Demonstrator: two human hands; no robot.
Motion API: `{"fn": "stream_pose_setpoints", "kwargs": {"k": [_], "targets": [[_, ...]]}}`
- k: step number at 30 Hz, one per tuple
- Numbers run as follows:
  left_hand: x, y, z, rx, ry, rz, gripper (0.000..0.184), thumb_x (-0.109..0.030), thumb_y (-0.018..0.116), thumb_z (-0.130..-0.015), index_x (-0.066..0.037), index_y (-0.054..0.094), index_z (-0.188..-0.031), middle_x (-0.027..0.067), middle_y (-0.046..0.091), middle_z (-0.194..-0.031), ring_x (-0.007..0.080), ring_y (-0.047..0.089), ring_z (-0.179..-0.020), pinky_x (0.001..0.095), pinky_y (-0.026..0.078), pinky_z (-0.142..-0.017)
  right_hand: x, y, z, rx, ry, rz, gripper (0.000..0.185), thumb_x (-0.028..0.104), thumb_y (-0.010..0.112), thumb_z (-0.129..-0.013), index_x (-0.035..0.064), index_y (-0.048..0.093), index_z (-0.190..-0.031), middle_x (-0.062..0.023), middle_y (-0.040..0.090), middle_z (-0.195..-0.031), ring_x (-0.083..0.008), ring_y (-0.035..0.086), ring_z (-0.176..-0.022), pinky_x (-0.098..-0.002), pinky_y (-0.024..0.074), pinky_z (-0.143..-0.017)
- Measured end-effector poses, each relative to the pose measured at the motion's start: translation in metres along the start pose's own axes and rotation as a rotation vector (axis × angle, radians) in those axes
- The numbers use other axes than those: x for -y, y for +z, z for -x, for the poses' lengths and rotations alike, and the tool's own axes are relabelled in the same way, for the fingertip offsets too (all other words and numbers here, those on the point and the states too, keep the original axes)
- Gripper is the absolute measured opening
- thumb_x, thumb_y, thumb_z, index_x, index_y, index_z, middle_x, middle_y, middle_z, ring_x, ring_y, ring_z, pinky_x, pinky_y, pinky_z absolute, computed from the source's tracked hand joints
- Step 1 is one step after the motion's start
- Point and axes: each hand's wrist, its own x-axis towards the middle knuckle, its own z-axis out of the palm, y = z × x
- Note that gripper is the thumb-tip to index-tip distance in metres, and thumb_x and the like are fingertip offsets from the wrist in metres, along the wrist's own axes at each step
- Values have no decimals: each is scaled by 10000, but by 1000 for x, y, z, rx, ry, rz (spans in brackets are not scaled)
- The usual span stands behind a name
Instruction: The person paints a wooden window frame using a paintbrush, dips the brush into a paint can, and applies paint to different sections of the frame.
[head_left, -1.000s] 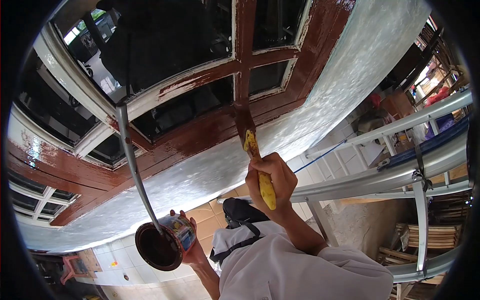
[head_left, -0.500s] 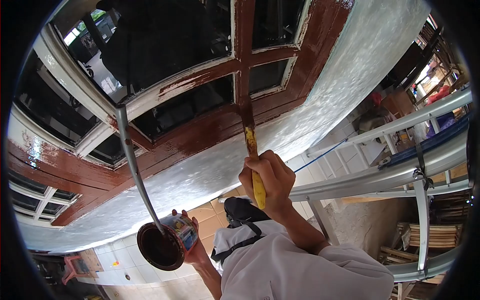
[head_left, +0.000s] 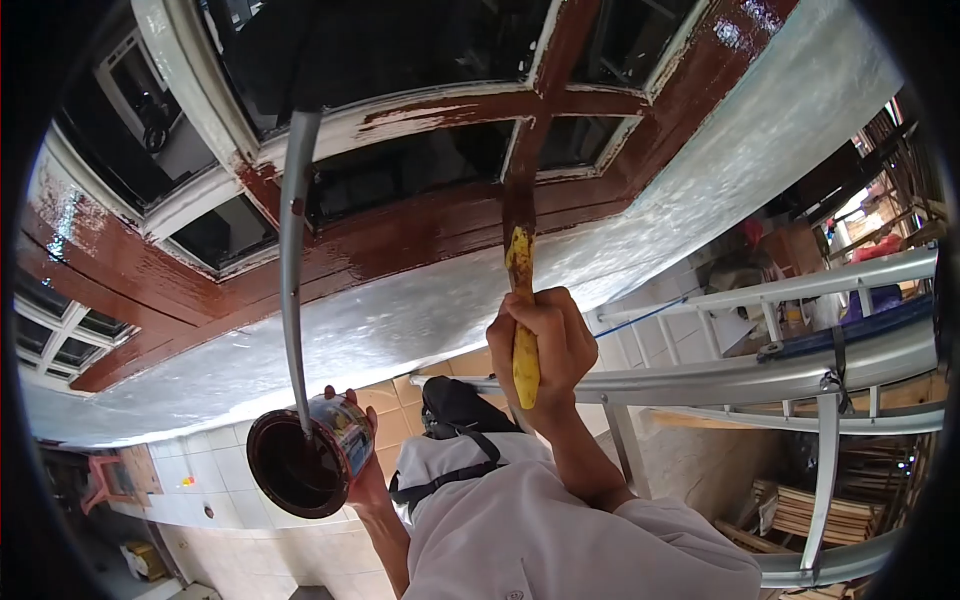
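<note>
Gripping the brush [head_left: 525,365] clear of the frame edge [head_left: 425,250], my right hand [head_left: 553,342] has room leftward; my left hand [head_left: 367,482] clasps the can [head_left: 342,435].

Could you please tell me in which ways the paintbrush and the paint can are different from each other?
The paintbrush is long and slim with a yellow handle, whereas the paint can is wide, round and open. The right hand grips the paintbrush; the left hand holds the paint can. The paintbrush's bristle end is at the window frame, while the paint can is apart from it, lower in the view. Both carry reddish-brown paint.
</note>
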Motion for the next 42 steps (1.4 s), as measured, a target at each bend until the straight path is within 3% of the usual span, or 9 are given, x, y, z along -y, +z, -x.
{"fn": "stream_pose_setpoints", "kwargs": {"k": [7, 11, 16, 19, 22, 28, 31, 37, 42], "targets": [[-1, 1, 0, 11, -8, 30, 657, -422, 618, -878, -208, 363, -1445, 181, 259, -1512, 418, 230, -1398, 596, 269, -1100, -2, -11, 6, 31, 83, -14, 268, -46, 697, -664, 65, 584, -881, -58, 515, -665, -184, 547, -528, -272, 423, -461], [-1, 0, -2, 19, 4, 8, 660, -398, 634, -874, -211, 360, -1444, 189, 255, -1508, 421, 233, -1395, 600, 267, -1101, 5, -15, 1, -167, 1, -80, 246, -47, 683, -697, 62, 581, -892, -77, 560, -683, -179, 556, -506, -262, 425, -458], [1, 4, -3, 38, -5, 42, 673, -382, 652, -866, -217, 355, -1446, 192, 259, -1505, 425, 246, -1388, 602, 273, -1097, -8, -4, 3, -80, 32, -138, 186, -51, 640, -819, 22, 538, -956, -114, 594, -825, -134, 564, -659, -227, 433, -575], [0, 1, -3, 95, 4, 77, 708, -374, 620, -875, -162, 303, -1472, 221, 200, -1531, 445, 163, -1411, 610, 172, -1128, -15, -7, 12, -52, 94, -160, 175, -43, 635, -827, 20, 532, -954, -112, 591, -829, -126, 551, -661, -223, 424, -578], [-1, 4, -3, -7, 7, 33, 632, -398, 625, -881, -233, 373, -1437, 193, 282, -1494, 432, 271, -1374, 605, 284, -1088, -17, -16, 11, -85, 173, -244, 190, -43, 652, -803, 19, 544, -946, -110, 597, -813, -134, 561, -634, -225, 436, -564], [1, 11, -5, -16, 2, 25, 575, -396, 614, -890, -266, 412, -1412, 190, 310, -1472, 429, 300, -1358, 596, 325, -1068, -22, -14, 2, -346, -52, -238, 280, -77, 700, -729, 41, 590, -958, -155, 637, -822, -177, 614, -610, -236, 488, -539], [2, 7, -6, -16, -11, 30, 566, -398, 610, -892, -267, 417, -1408, 188, 319, -1462, 423, 308, -1356, 592, 336, -1064, -28, -9, -4, -209, -219, -73, 295, -16, 710, -776, 68, 553, -1013, -151, 628, -889, -187, 620, -645, -241, 478, -525], [7, 17, -3, -45, 19, -120, 930, -368, 652, -855, 70, 110, -1471, 281, 330, -1429, 433, 309, -1334, 602, 48, -1141, -52, 23, 31, -187, -263, 86, 382, -37, 716, -708, 133, 589, -1025, -119, 633, -848, -201, 610, -623, -260, 457, -505], [4, 9, -6, -10, -15, -3, 613, -388, 616, -887, -207, 367, -1417, 201, 325, -1450, 420, 312, -1351, 594, 290, -1077, -48, 16, 45, -177, -211, 49, 377, -41, 715, -724, 125, 596, -1042, -122, 615, -883, -186, 598, -657, -249, 445, -514]]}}
